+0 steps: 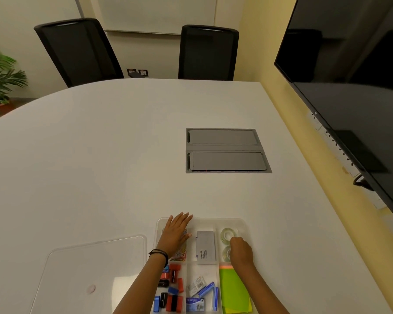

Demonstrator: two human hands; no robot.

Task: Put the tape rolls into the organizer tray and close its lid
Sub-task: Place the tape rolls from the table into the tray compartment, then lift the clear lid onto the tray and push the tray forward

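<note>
Right hand (242,249) sits curled over the tray's far-right compartment, fingertips on or just off the nearer tape roll (227,252); whether it grips I cannot tell. A second tape roll (228,234) lies just beyond it. Left hand (176,234) rests flat and open on the organizer tray (213,220), steadying it. These rolls look light, stiff and slick; pinching through the core seems safest. Left of that hand, the clear lid (95,268) lies on the counter (100,166), unobstructed.
</note>
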